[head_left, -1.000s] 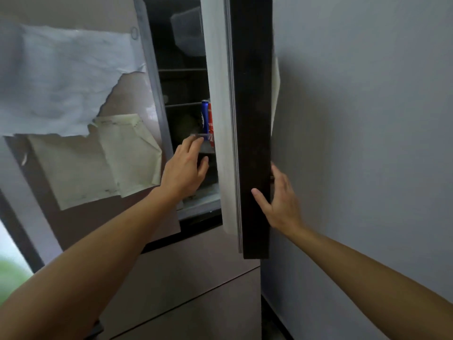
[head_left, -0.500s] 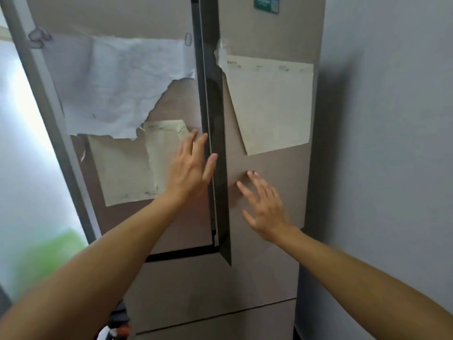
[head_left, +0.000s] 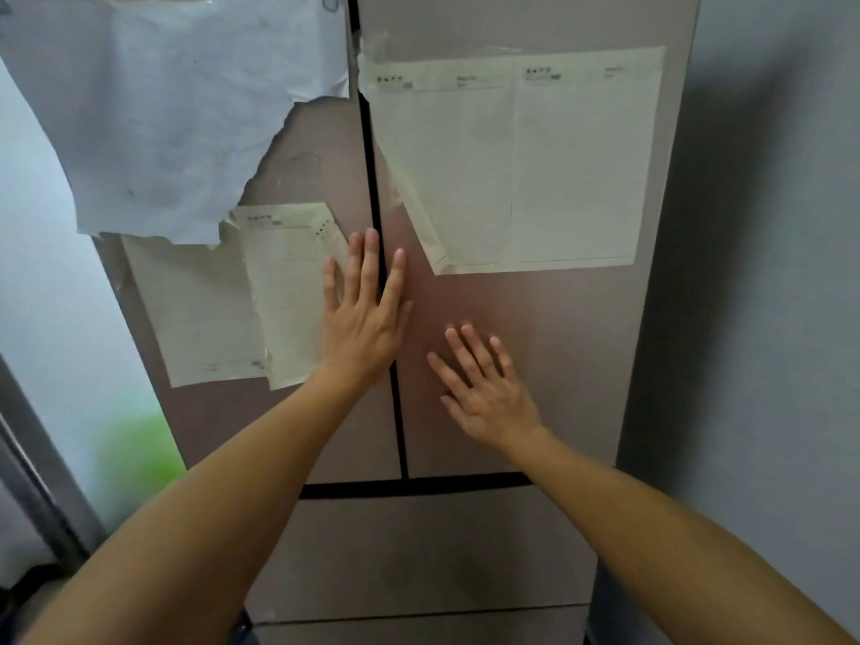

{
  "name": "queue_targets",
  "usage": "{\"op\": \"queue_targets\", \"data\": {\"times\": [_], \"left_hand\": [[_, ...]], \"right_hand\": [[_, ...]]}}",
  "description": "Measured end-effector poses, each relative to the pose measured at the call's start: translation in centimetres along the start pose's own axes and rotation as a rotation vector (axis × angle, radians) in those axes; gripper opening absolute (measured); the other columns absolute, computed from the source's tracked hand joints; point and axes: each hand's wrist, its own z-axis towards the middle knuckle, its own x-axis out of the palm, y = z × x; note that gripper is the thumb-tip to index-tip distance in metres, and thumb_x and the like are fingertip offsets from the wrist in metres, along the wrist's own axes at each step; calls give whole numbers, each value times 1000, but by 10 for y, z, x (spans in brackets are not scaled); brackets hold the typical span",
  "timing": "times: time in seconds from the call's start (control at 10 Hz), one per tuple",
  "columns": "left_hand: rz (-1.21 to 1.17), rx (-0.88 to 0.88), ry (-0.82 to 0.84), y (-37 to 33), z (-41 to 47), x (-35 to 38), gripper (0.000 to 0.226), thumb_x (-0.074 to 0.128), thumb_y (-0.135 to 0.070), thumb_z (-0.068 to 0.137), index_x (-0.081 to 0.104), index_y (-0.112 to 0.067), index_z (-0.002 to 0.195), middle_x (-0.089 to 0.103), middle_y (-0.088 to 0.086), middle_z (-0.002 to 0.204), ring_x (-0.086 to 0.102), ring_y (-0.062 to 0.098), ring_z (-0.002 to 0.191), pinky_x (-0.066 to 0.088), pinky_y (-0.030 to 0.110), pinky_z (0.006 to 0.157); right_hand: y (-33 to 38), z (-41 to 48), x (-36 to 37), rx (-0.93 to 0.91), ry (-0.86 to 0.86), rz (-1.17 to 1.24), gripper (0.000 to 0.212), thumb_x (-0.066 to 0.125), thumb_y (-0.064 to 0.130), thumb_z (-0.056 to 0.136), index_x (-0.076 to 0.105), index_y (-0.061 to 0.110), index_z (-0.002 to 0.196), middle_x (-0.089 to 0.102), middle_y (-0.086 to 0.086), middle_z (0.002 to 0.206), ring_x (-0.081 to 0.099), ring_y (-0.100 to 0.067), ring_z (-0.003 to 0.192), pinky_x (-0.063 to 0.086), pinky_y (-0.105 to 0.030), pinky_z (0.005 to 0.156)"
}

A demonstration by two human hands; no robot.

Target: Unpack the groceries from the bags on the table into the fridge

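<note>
The beige fridge fills the view, both upper doors closed along a dark centre seam. My left hand lies flat across that seam with straight fingers, touching the left door and the edge of the right one. My right hand presses flat on the right door, fingers spread. Neither hand holds anything. No groceries or bags are in view, and the fridge's inside is hidden.
Paper sheets are stuck on the doors: a torn white one and a yellowed one on the left, a large one on the right. A grey wall stands close on the right. A drawer front sits below the doors.
The right fridge door swung from wide open to fully closed. My right hand went from its edge to its front, and my left hand came out of the fridge onto the seam.
</note>
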Motion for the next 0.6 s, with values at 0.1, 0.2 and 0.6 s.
{"op": "queue_targets", "data": {"times": [0.1, 0.2, 0.6], "left_hand": [[5, 26, -14, 4, 1, 10, 59, 35, -37, 103, 20, -10, 154, 11, 25, 159, 8, 40, 148, 9, 60, 117], [-4, 21, -22, 4, -1, 15, 60, 37, -37, 103, 21, -10, 154, 10, 24, 159, 8, 39, 148, 8, 61, 117], [-47, 51, -103, 7, -1, 26, 58, 36, -37, 102, 29, -10, 152, 18, 22, 158, 12, 37, 148, 12, 61, 116]], "right_hand": [[0, 1, 8, 1, 9, -10, 70, 48, 48, 96, 21, 23, 156, 11, -13, 162, 10, -31, 150, 17, -52, 118], [4, 2, -1, 25, 47, 31, 73, 54, 45, 94, 23, 22, 156, 8, -15, 163, 8, -33, 150, 19, -55, 117], [-45, 107, -232, 358, -627, 864, 16, 61, 12, 94, 64, 6, 109, 67, -7, 96, 66, -13, 85, 54, -28, 72]]}}
